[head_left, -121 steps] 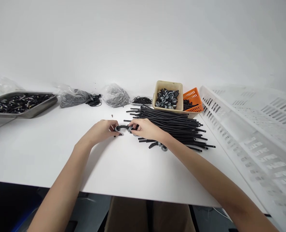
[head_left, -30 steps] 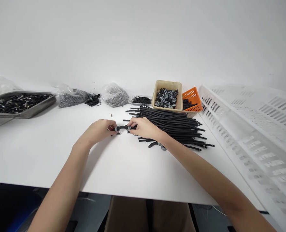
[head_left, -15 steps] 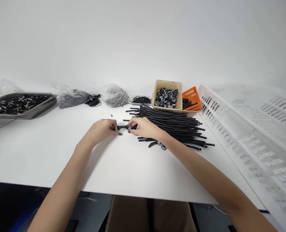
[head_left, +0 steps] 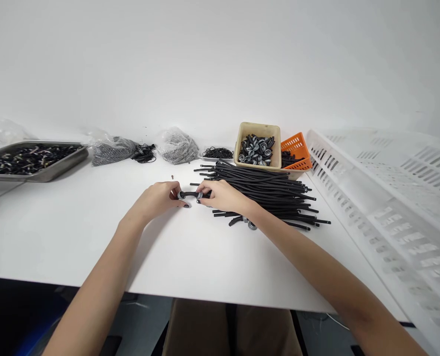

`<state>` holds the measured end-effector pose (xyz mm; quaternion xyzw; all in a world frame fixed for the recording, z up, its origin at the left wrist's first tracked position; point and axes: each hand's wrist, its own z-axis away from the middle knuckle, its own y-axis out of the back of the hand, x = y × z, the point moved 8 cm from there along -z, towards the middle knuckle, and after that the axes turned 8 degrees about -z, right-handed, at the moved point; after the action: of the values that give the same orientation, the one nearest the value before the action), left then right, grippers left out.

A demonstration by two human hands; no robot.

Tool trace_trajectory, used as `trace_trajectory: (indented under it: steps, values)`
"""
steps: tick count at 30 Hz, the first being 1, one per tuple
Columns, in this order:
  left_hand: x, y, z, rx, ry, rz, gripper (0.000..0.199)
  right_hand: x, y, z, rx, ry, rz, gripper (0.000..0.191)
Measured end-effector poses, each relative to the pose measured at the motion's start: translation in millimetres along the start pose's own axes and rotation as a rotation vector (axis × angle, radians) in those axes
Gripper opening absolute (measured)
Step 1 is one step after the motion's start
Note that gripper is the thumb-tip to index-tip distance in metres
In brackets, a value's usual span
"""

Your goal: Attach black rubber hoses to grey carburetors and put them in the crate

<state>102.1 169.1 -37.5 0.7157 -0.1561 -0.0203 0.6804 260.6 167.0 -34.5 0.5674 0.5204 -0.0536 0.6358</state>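
Note:
Between my hands stretches a short black tube point(head_left: 190, 194) with a grey ring near each end. My left hand point(head_left: 165, 195) pinches its left end beside one grey ring point(head_left: 181, 196). My right hand point(head_left: 220, 194) is closed on the other end, by the second grey ring point(head_left: 199, 197). Fingers partly hide both ends. Just right of my right hand lies a pile of long black tubes point(head_left: 264, 185). A short black piece with grey rings point(head_left: 252, 225) rests at the pile's front, partly under my right forearm.
At the back stand a cream bin point(head_left: 239, 160) of ringed black pieces, an orange basket point(head_left: 306, 148), a small tray of black loops point(head_left: 218, 153) and plastic bags point(head_left: 177, 146) of small grey parts. A metal tray point(head_left: 52, 173) is at left, a large white crate point(head_left: 383, 217) at right.
Almost nothing differs. Both hands keep their hold on the short tube, which looks slightly straighter between them; the whole view has shifted a little.

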Motion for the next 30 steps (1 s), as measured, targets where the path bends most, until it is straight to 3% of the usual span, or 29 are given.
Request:
trace_trajectory:
  steps: [13,30]
  values:
    - [-2.1,-2.5,0.5,-0.03,-0.001,0.061,0.032,1.0,-1.3,0.4,-0.006,0.001,0.012,0.029]
    - [0.3,-2.2,1.8,-0.037,-0.013,0.077,0.037,0.9,-0.4,1.6,-0.005,0.017,0.012,0.029]
